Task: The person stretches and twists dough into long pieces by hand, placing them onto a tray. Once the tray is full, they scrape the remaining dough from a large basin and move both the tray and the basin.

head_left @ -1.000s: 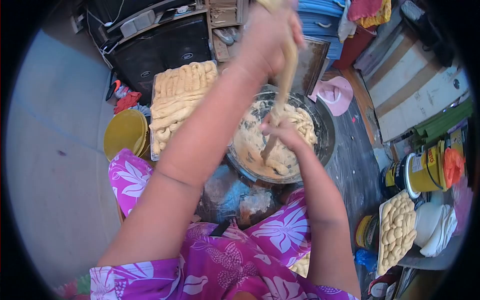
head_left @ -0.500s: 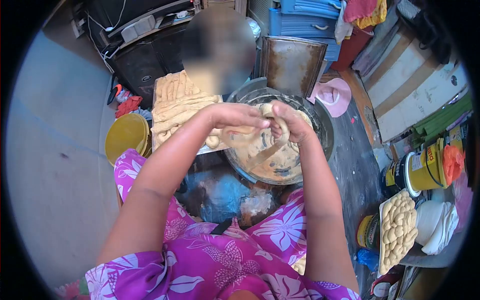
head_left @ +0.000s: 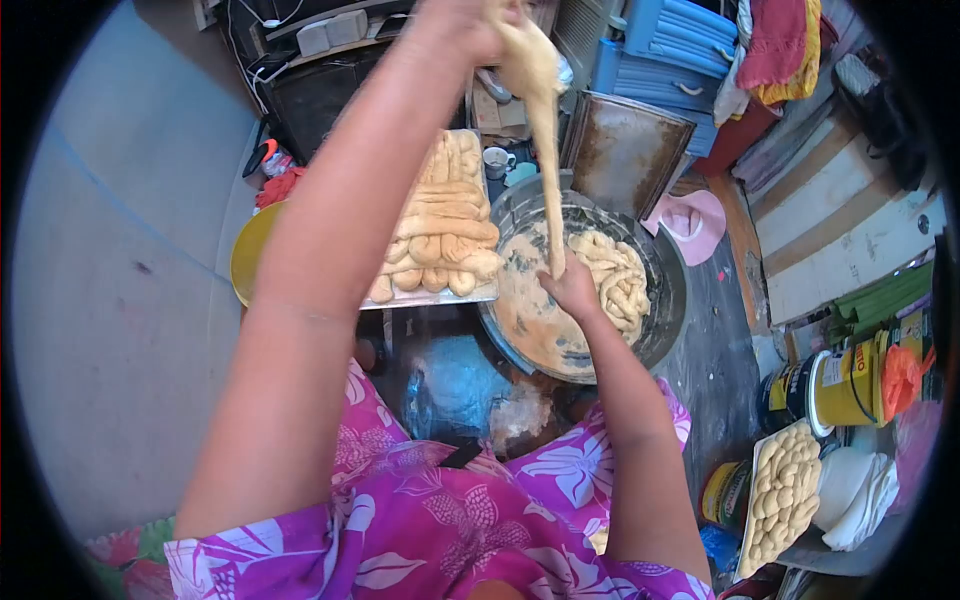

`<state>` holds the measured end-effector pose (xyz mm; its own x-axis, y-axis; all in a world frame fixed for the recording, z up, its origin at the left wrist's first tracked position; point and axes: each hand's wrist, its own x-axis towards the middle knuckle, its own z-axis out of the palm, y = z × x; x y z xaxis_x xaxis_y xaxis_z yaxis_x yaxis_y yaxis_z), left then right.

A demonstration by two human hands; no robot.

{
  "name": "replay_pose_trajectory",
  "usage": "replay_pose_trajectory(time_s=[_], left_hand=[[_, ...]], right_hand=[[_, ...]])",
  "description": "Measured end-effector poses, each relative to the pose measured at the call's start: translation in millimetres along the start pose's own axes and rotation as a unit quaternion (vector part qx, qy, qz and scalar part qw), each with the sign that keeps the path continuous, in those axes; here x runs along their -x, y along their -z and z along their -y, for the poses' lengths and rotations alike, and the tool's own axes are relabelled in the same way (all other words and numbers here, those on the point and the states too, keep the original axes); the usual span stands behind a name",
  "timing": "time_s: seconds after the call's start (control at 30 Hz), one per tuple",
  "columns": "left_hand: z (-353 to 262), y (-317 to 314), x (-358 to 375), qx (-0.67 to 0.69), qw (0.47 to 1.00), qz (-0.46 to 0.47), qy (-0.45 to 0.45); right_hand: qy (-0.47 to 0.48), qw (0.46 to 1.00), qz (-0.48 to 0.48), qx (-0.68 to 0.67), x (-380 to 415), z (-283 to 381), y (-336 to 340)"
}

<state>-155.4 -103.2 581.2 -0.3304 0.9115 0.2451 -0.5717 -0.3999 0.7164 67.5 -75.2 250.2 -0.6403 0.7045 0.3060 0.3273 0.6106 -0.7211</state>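
Note:
A long strand of dough (head_left: 548, 130) hangs stretched between my two hands, thick at its top and thinner lower down. My left hand (head_left: 478, 32), raised high and cut by the upper frame edge, is closed on the thick end. Down over the dark round basin (head_left: 677, 290), my right hand (head_left: 573, 287) grips the strand's lower end. Twisted dough pieces (head_left: 612, 275) lie in the basin beside my right hand, and its floor is dusted with flour. Rows of dough strips (head_left: 445, 225) cover a metal tray (head_left: 485, 293) left of the basin, partly behind my left forearm.
A yellow bucket (head_left: 247, 265) stands at the left. Behind the basin leans a stained metal pan (head_left: 632, 150), near a pink hat (head_left: 690, 225). At the right, a tray of braided dough (head_left: 785, 500) sits near yellow tubs (head_left: 848, 340). A small cup (head_left: 497, 161) stands behind the basin.
My left hand has swung up and away, drawing the coiled dough into a long strand. My right hand has lowered toward the basin. The view has shifted, and the blurred patch is gone.

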Motion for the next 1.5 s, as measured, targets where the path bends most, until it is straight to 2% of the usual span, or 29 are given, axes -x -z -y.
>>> replay_pose_trajectory(time_s=[0.07, 0.1, 0.13, 0.17, 0.2, 0.23, 0.27, 0.3, 0.33, 0.37, 0.43, 0.47, 0.63, 0.7, 0.83, 0.9, 0.97, 1.03, 1.1, 1.17, 1.2, 1.23, 1.27, 1.33, 1.37, 1.4, 1.43, 1.47, 1.5], left_hand=[[-52, 47, 7, -0.022, 0.994, -0.026, -0.104], [-70, 82, 9, 0.013, 0.992, 0.002, -0.125], [-90, 123, 12, 0.025, 0.989, 0.07, -0.127], [-97, 143, 30, -0.041, 0.968, -0.122, -0.215], [-104, 164, 46, -0.059, 0.962, -0.148, -0.221], [-107, 188, 57, -0.051, 0.956, -0.196, -0.211], [-108, 213, 67, -0.057, 0.93, -0.273, -0.238], [-111, 232, 80, -0.031, 0.918, -0.304, -0.254], [-113, 259, 93, -0.042, 0.901, -0.316, -0.296], [-120, 278, 103, -0.035, 0.87, -0.381, -0.311], [-129, 315, 124, -0.086, 0.837, -0.403, -0.359], [-134, 322, 131, -0.112, 0.828, -0.415, -0.361], [-150, 345, 143, -0.24, 0.795, -0.459, -0.316], [-146, 356, 141, -0.287, 0.775, -0.474, -0.302], [-143, 374, 132, -0.313, 0.755, -0.504, -0.28], [-137, 372, 124, -0.338, 0.755, -0.501, -0.253], [-122, 357, 111, -0.378, 0.783, -0.433, -0.236], [-104, 322, 96, -0.451, 0.795, -0.387, -0.123], [-74, 329, 78, -0.535, 0.808, -0.232, -0.089], [-57, 291, 75, -0.671, 0.728, -0.139, 0.038], [-45, 288, 71, -0.683, 0.723, -0.086, 0.053], [-31, 290, 67, -0.693, 0.717, -0.032, 0.068], [-18, 292, 64, -0.693, 0.717, -0.03, 0.068], [1, 287, 56, -0.712, 0.695, 0.045, 0.087], [5, 289, 52, -0.711, 0.697, 0.05, 0.086], [2, 282, 49, -0.7, 0.71, 0.022, 0.076], [-2, 277, 47, -0.69, 0.721, -0.007, 0.067], [-7, 274, 44, -0.647, 0.758, -0.056, 0.059], [-5, 281, 39, -0.647, 0.758, -0.055, 0.06]], right_hand=[[0.012, 1.0, -0.001, 0.025, 5, -24, -3], [-0.043, 0.997, 0.069, 0.021, 8, -35, 0], [-0.098, 0.986, 0.136, 0.017, 6, -39, 2], [-0.094, 0.986, 0.134, 0.02, -2, -38, 3], [-0.188, 0.962, 0.166, -0.108, -11, -32, 5], [-0.279, 0.911, 0.194, -0.233, -21, -29, 4], [-0.222, 0.921, 0.137, -0.29, -33, -27, -4], [-0.209, 0.927, 0.102, -0.294, -51, -18, -8], [-0.183, 0.93, 0.094, -0.305, -73, -8, -10], [-0.158, 0.931, 0.088, -0.316, -94, 4, -14], [-0.113, 0.959, 0.083, -0.246, -135, 28, -30], [-0.049, 0.968, 0.094, -0.227, -156, 22, -47], [0.014, 0.974, 0.191, -0.117, -207, 62, -100], [-0.029, 0.986, 0.16, 0.025, -211, 64, -113], [0.002, 0.991, 0.102, 0.086, -212, 56, -121], [0.008, 0.99, 0.11, 0.087, -211, 58, -119], [0.001, 0.977, 0.186, 0.105, -214, 65, -117], [0.02, 0.973, 0.178, 0.146, -218, 80, -118], [0.04, 0.967, 0.168, 0.186, -226, 94, -125], [0.008, 0.984, 0.141, -0.104, -238, 110, -139], [0.008, 0.984, 0.142, -0.104, -240, 120, -144], [-0.004, 0.964, 0.172, -0.201, -241, 130, -149], [-0.017, 0.935, 0.198, -0.295, -242, 136, -152], [-0.049, 0.918, 0.223, -0.324, -246, 139, -153], [-0.08, 0.897, 0.251, -0.354, -249, 137, -152], [-0.134, 0.908, 0.197, -0.346, -257, 121, -159], [-0.136, 0.908, 0.192, -0.346, -259, 108, -156], [-0.175, 0.907, 0.186, -0.334, -262, 93, -149], [-0.214, 0.904, 0.18, -0.322, -264, 81, -142]])
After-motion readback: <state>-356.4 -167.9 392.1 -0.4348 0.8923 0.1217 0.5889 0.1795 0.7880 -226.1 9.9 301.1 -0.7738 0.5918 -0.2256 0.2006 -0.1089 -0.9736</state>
